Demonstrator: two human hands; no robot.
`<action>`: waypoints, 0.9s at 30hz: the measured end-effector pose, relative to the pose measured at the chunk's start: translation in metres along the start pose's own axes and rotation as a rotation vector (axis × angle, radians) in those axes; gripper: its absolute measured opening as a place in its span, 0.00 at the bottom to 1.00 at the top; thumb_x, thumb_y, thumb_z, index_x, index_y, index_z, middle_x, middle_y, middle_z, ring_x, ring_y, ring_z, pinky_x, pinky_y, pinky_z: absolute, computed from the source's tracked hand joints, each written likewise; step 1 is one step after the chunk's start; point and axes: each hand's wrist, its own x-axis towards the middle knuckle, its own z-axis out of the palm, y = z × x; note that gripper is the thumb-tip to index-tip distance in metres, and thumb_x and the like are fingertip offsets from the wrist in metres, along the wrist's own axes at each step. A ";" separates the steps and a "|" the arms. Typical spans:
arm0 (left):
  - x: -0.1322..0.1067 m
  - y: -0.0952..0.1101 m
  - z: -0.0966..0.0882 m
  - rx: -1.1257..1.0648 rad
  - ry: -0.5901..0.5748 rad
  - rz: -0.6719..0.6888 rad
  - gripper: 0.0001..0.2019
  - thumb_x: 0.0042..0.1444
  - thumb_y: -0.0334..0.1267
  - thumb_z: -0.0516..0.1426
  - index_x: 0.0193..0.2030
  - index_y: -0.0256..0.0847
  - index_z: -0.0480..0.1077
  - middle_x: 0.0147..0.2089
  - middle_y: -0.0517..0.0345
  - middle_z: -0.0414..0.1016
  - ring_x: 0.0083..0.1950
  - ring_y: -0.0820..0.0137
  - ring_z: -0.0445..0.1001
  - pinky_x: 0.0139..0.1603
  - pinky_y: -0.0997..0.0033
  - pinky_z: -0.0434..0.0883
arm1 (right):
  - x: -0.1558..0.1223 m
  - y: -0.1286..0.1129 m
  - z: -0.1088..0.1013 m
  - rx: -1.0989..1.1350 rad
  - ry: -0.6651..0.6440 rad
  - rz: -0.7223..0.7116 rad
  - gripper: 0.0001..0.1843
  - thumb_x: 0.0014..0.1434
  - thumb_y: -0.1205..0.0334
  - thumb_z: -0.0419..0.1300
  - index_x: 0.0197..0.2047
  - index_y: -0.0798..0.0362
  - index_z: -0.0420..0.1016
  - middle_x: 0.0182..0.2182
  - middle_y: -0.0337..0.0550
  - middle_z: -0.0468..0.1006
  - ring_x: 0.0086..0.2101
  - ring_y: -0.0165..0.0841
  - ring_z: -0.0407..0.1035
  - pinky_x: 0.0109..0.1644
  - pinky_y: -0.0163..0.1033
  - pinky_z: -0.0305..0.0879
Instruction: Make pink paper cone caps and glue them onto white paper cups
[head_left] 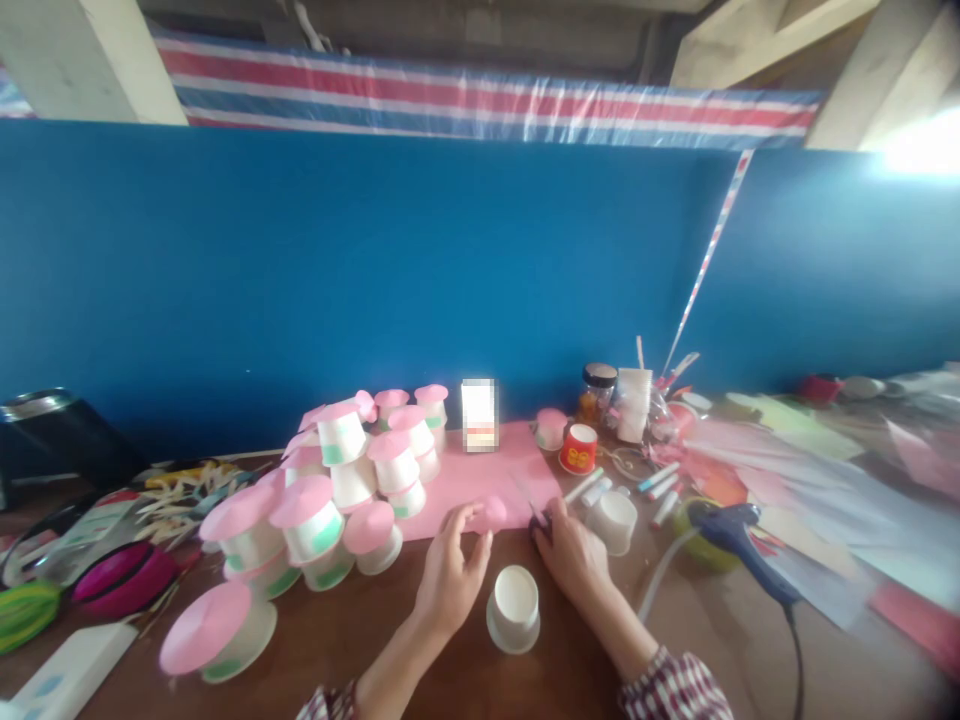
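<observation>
Between the thumb and fingers of my left hand [454, 570] is a small rounded piece of pink paper [491, 513]. My right hand [576, 550] is closed on a pair of scissors [538, 518]; the blades point away over a pink paper sheet [465, 480], blurred. Below and between my hands, a white paper cup [515, 610] stands upside down on the table. To the left are several upturned cups [341, 440] with pink paper discs on their bases, some stacked on others.
A blue glue gun [739, 535] with a cable lies at right, beside markers [660, 483], another white cup [613, 520] and a red cup [578, 450]. A lidded jar [596, 395] stands behind. Loose paper sheets [810, 520] spread far right. A blue partition [450, 260] closes the back.
</observation>
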 end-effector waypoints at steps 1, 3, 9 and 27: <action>-0.005 0.000 -0.004 -0.016 0.003 -0.030 0.14 0.60 0.41 0.51 0.51 0.41 0.64 0.50 0.48 0.72 0.52 0.63 0.72 0.49 0.60 0.74 | 0.000 -0.001 -0.004 -0.034 -0.010 0.017 0.11 0.62 0.57 0.49 0.46 0.53 0.64 0.38 0.48 0.77 0.33 0.39 0.75 0.30 0.37 0.62; -0.015 -0.002 -0.012 -0.028 0.012 -0.078 0.14 0.60 0.42 0.51 0.50 0.41 0.64 0.50 0.48 0.72 0.51 0.63 0.72 0.44 0.63 0.75 | 0.001 0.000 -0.010 -0.098 -0.017 0.023 0.10 0.62 0.57 0.49 0.43 0.52 0.65 0.35 0.47 0.77 0.34 0.41 0.75 0.31 0.38 0.62; -0.038 -0.025 -0.041 0.210 0.017 -0.100 0.16 0.58 0.43 0.53 0.51 0.40 0.64 0.50 0.46 0.72 0.52 0.58 0.71 0.51 0.53 0.71 | 0.002 0.006 -0.016 -0.098 -0.049 -0.023 0.11 0.62 0.57 0.48 0.44 0.51 0.66 0.35 0.48 0.77 0.34 0.41 0.75 0.31 0.38 0.60; -0.038 -0.027 -0.046 0.429 -0.215 0.102 0.12 0.52 0.35 0.56 0.45 0.44 0.70 0.44 0.52 0.77 0.46 0.58 0.74 0.48 0.55 0.70 | -0.001 0.006 -0.015 -0.078 -0.067 0.010 0.13 0.60 0.55 0.54 0.45 0.52 0.68 0.39 0.50 0.75 0.36 0.40 0.73 0.33 0.39 0.62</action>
